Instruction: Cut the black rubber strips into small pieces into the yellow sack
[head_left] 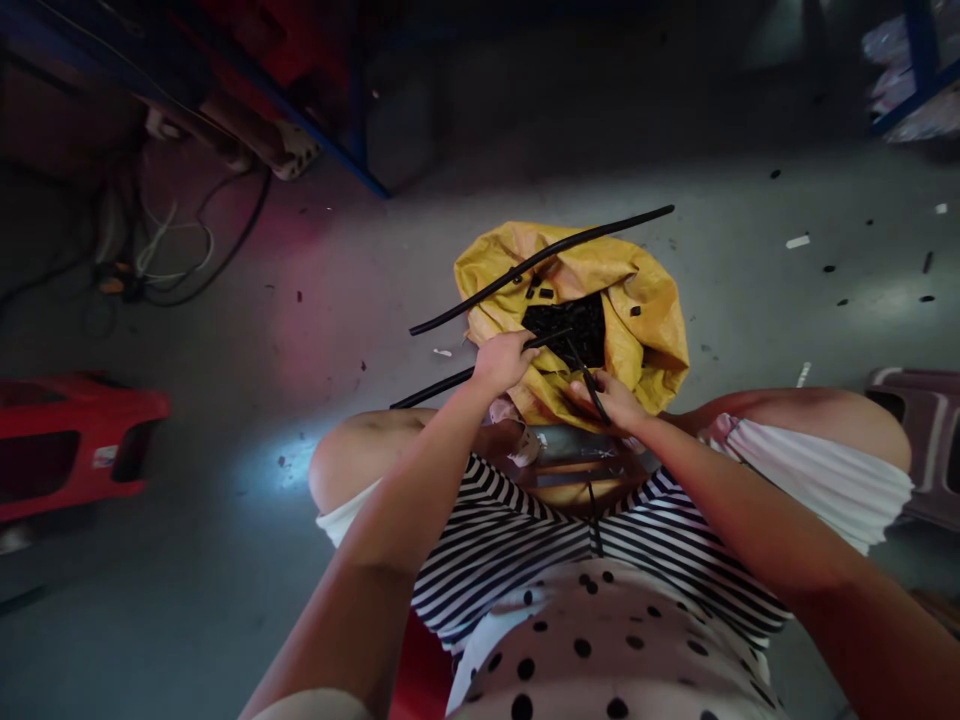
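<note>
My left hand (504, 362) is closed around a length of black tube (435, 388). The tube runs from beside my knee, through the fist, to over the opening of a yellow woven sack (652, 300). Inside the sack lie many short black tube pieces (559, 318). My right hand (611, 400) grips a slim dark tool (592, 388), perhaps scissors; its narrow end points at the tube's end, and whether they touch I cannot tell. A second long black tube (540, 257) rests across the sack's far side. A few cut pieces (546, 294) sit on the sack's folds.
Red plastic stool (82, 440) at left, a greyish one (919, 440) at right. Cables (172, 250) and another person's feet (296, 150) are at the upper left by a blue metal frame (360, 170). Small black and white scraps (798, 242) dot the grey floor.
</note>
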